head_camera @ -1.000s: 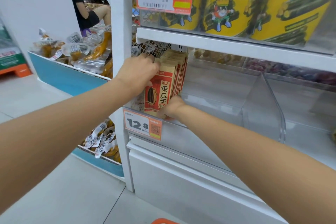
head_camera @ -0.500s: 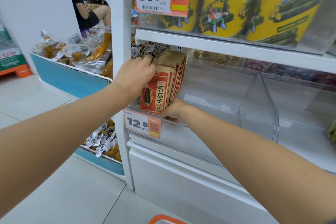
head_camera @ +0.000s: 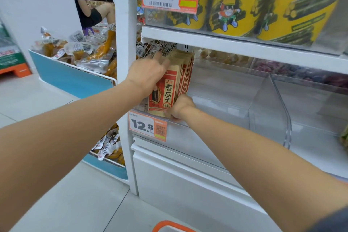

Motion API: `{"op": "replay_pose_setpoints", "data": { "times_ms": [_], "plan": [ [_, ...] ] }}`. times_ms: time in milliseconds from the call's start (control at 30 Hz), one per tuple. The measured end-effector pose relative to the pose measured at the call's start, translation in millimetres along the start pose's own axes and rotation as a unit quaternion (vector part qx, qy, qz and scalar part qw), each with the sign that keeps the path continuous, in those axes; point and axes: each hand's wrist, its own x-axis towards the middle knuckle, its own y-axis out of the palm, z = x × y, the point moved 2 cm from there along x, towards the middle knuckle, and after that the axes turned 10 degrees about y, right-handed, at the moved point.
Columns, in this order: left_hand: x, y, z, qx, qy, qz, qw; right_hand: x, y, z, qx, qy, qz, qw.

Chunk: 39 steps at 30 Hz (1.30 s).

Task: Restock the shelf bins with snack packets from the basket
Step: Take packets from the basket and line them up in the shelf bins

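- The left hand (head_camera: 148, 73) has uncurled, fingers now spread on top of the packet stack (head_camera: 170, 90).
- The right hand (head_camera: 179, 108) still pinches its lower corner.
- Stack looks seated in the bin (head_camera: 235, 88); release next, probably.

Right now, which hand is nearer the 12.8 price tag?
Right. The right hand holds the packets at their bottom, just above the price tag; the left hand rests higher, near their tops.
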Motion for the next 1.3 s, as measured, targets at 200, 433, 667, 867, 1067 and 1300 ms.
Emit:
{"op": "replay_pose_setpoints", "data": {
  "times_ms": [200,433,667,867,1067,1300],
  "plan": [
    [-4,5,3,0.004,0.017,-0.015,1.0,-1,2,-2,0.006,0.034,0.069,0.997],
    [-17,9,6,0.057,0.039,-0.06,0.996,-13,-2,-6,0.073,0.08,0.152,0.982],
    [-41,5,-5,-0.112,0.003,-0.157,0.981,-31,-27,-11,-0.034,0.01,0.059,0.998],
    [-64,-25,-40,-0.366,-0.157,-0.136,0.907,-76,-74,-20,0.035,-0.11,-0.086,0.99],
    [-99,-52,-113,-0.532,-0.198,-0.087,0.818,-164,-91,-77,0.1,-0.203,-0.146,0.963],
    [-166,-33,-207,-0.591,-0.119,0.093,0.793,-248,-73,-208,-0.08,-0.083,-0.021,0.993]
  ]
}}
